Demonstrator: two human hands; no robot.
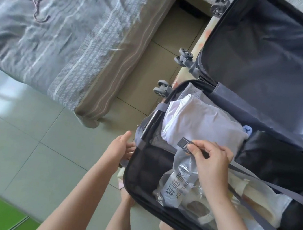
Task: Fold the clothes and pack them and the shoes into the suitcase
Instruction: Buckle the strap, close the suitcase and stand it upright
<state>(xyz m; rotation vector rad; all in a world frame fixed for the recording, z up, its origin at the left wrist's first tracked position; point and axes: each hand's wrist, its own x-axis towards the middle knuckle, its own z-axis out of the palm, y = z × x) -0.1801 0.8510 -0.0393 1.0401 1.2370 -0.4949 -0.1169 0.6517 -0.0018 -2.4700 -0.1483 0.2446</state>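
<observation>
The dark suitcase (130,180) lies open on the floor. Its near half holds a folded white garment (198,124), a folded black garment (274,159) and light shoes in a clear plastic bag (182,182). My right hand (211,159) pinches the grey packing strap (271,187) just behind its buckle (183,143), over the white garment. My left hand (122,147) is at the suitcase's left rim, fingers loosely curved near the other grey strap end (140,138); whether it grips that strap is unclear. The lid half (267,52) stands open behind, with dark lining.
A bed with a grey striped cover (57,38) stands to the left, with thin wire hangers (40,7) on it. Pale tiled floor (40,140) lies between bed and suitcase. The suitcase wheels (162,89) point toward the bed. My bare legs (122,215) are below the suitcase.
</observation>
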